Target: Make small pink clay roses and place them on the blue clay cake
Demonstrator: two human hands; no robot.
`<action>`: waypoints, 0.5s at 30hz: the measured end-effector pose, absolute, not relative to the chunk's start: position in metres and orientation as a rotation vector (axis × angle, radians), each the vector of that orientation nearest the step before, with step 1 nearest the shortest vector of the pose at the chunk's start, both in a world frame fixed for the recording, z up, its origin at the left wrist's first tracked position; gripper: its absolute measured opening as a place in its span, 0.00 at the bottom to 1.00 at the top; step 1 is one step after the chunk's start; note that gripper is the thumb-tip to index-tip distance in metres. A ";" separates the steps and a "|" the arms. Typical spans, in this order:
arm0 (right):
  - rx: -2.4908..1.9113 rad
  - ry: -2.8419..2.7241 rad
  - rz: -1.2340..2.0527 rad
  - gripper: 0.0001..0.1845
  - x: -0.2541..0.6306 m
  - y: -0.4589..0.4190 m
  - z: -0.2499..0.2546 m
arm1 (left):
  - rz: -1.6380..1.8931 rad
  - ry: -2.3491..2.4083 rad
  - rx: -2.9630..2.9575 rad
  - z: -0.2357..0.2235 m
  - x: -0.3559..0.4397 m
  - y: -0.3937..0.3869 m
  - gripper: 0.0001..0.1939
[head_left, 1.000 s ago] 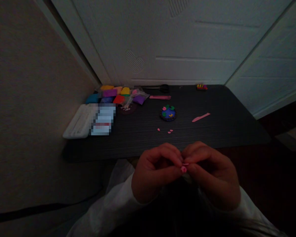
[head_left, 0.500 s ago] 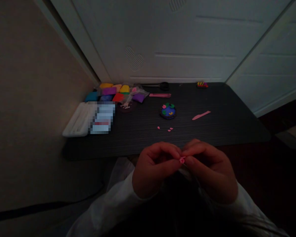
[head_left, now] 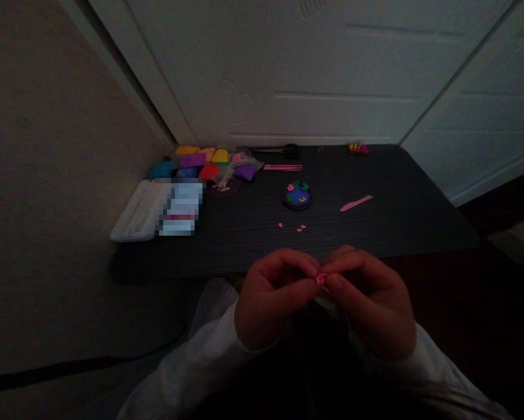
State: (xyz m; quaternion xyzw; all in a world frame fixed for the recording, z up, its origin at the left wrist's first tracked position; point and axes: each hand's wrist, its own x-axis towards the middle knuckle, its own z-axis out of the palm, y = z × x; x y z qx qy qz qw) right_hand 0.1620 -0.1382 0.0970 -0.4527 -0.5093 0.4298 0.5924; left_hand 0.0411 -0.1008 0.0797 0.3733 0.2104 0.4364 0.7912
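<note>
A small pink clay flower (head_left: 320, 279) is pinched between the fingertips of both hands, just off the table's near edge. My left hand (head_left: 273, 297) is closed, thumb and index finger on the flower's left side. From the right, my right hand (head_left: 373, 303) grips it the same way. Beyond the hands lie several tiny pink clay petals (head_left: 300, 230) on the dark table (head_left: 244, 251). Behind them sits a round clay piece (head_left: 297, 197) with a blue middle, a dark rim, green leaf shapes, a pink flower and yellow bits.
A pink clay knife (head_left: 356, 203) lies to the right. Pink tools (head_left: 283, 168) and black-handled scissors (head_left: 290, 151) lie at the back. Colourful clay packets (head_left: 209, 171) crowd the back left, near a white tray (head_left: 142, 210). A small multicoloured item (head_left: 358, 149) sits back right.
Both hands stay pinched on the pink flower. They have shifted very slightly, with the flower a little higher and further left in view. The things on the table have not moved.
</note>
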 end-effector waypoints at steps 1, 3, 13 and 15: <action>-1.063 -1.190 0.992 0.04 0.162 -0.138 0.097 | 0.946 0.447 0.812 0.079 0.041 -0.101 0.06; -1.068 -1.196 0.987 0.04 0.162 -0.139 0.097 | 0.960 0.440 0.819 0.079 0.041 -0.101 0.06; -1.075 -1.221 0.984 0.05 0.163 -0.141 0.095 | 0.934 0.444 0.775 0.080 0.043 -0.101 0.05; -1.069 -1.214 0.994 0.05 0.164 -0.141 0.095 | 0.931 0.446 0.764 0.081 0.043 -0.101 0.05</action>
